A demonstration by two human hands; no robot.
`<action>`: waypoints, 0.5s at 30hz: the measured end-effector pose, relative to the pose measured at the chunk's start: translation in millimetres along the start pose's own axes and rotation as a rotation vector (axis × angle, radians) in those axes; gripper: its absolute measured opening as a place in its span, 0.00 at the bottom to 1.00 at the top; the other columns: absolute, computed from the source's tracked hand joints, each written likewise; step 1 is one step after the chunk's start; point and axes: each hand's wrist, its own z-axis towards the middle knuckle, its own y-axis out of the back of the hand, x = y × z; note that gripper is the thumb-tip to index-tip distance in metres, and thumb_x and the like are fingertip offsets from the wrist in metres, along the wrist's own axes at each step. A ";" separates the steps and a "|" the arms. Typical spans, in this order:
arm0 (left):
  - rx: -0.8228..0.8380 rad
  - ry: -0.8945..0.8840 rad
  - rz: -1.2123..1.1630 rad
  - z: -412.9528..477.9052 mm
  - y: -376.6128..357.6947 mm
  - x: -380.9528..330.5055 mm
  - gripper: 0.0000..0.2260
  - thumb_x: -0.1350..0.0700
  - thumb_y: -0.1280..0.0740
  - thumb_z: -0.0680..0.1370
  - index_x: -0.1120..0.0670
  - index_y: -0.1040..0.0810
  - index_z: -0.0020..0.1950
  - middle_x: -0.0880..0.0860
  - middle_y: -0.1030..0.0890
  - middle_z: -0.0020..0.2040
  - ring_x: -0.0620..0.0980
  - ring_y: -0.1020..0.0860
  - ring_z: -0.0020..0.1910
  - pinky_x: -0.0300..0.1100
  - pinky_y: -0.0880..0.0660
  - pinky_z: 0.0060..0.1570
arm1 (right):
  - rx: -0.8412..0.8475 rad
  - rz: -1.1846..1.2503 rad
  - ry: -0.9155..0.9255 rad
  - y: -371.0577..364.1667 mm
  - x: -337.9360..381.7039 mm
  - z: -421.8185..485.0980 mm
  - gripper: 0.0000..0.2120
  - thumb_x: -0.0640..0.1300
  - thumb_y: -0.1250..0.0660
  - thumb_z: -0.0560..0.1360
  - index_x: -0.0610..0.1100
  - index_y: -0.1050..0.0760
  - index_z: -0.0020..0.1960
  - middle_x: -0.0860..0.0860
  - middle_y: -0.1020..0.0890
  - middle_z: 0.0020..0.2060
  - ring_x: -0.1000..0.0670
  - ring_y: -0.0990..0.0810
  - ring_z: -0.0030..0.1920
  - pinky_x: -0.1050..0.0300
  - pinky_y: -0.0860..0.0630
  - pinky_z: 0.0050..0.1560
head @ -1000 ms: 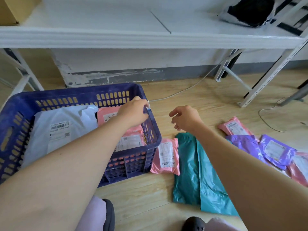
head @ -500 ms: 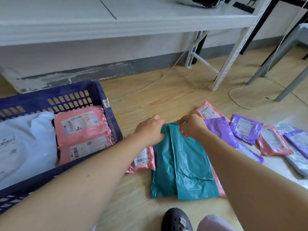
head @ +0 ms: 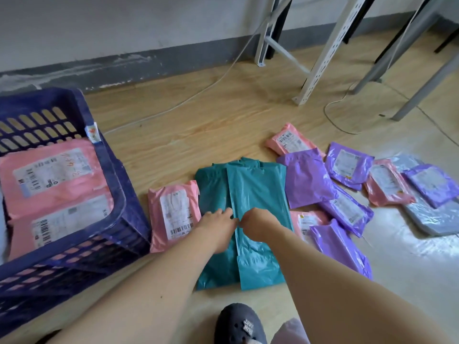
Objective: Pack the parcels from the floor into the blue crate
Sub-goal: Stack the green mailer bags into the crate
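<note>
The teal parcel [head: 258, 184] lies flat on the floor [head: 198, 120], between a pink parcel [head: 173, 214] beside the blue crate [head: 113, 170] and scattered purple parcels [head: 305, 177]. The right grip [head: 258, 225] is curled onto its central flap edge. The left grip [head: 218, 225] touches the same seam, and whether it pinches cannot be told. Labelled pink parcels [head: 49, 175] already lie inside the crate.

My left grip [head: 218, 228] and right grip [head: 258, 224] pinched the centre flap of the teal parcel [head: 258, 184], knuckles nearly touching; it lay on the floor [head: 198, 115] near the blue crate [head: 119, 194].
</note>
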 end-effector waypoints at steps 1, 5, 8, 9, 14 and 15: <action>0.024 -0.008 0.039 3.6 -4.1 -0.1 0.22 0.61 0.40 0.77 0.54 0.35 0.71 0.56 0.36 0.68 0.57 0.33 0.66 0.51 0.32 0.61 | -0.002 -0.014 0.000 -1.6 -3.8 3.9 0.15 0.40 0.42 0.75 0.42 0.22 0.59 0.45 0.20 0.57 0.42 0.22 0.58 0.53 0.24 0.57; 0.079 -0.052 0.166 17.6 -10.6 0.5 0.21 0.60 0.39 0.77 0.54 0.33 0.70 0.58 0.43 0.74 0.57 0.43 0.74 0.52 0.36 0.65 | 0.010 -0.025 -0.036 0.0 -20.3 13.4 0.16 0.39 0.42 0.76 0.43 0.22 0.60 0.46 0.20 0.58 0.43 0.22 0.58 0.53 0.24 0.58; 0.172 -0.130 0.363 26.9 -7.6 2.7 0.18 0.59 0.37 0.78 0.53 0.28 0.68 0.54 0.61 0.78 0.55 0.62 0.77 0.56 0.47 0.72 | 0.037 -0.037 -0.060 3.0 -29.8 17.0 0.16 0.40 0.41 0.76 0.42 0.23 0.61 0.43 0.21 0.58 0.42 0.23 0.60 0.51 0.25 0.60; 0.210 -0.141 0.405 30.0 -8.7 4.0 0.18 0.58 0.37 0.78 0.53 0.28 0.68 0.53 0.63 0.78 0.54 0.64 0.76 0.57 0.49 0.73 | 0.042 -0.041 -0.066 3.7 -32.1 18.3 0.15 0.40 0.41 0.76 0.42 0.23 0.61 0.43 0.21 0.58 0.42 0.23 0.60 0.50 0.26 0.60; 0.255 -0.160 0.471 35.1 -13.0 4.8 0.26 0.57 0.41 0.80 0.55 0.45 0.77 0.50 0.63 0.78 0.52 0.63 0.77 0.57 0.50 0.74 | 0.061 -0.060 -0.072 6.1 -42.4 21.8 0.15 0.40 0.41 0.76 0.41 0.23 0.60 0.42 0.21 0.58 0.42 0.23 0.60 0.51 0.26 0.59; 0.266 -0.160 0.478 36.4 -14.4 5.1 0.27 0.58 0.42 0.81 0.56 0.49 0.78 0.49 0.62 0.78 0.52 0.62 0.77 0.56 0.49 0.74 | 0.064 -0.062 -0.073 6.4 -43.3 22.1 0.15 0.40 0.41 0.76 0.41 0.23 0.60 0.42 0.21 0.58 0.41 0.24 0.60 0.51 0.26 0.58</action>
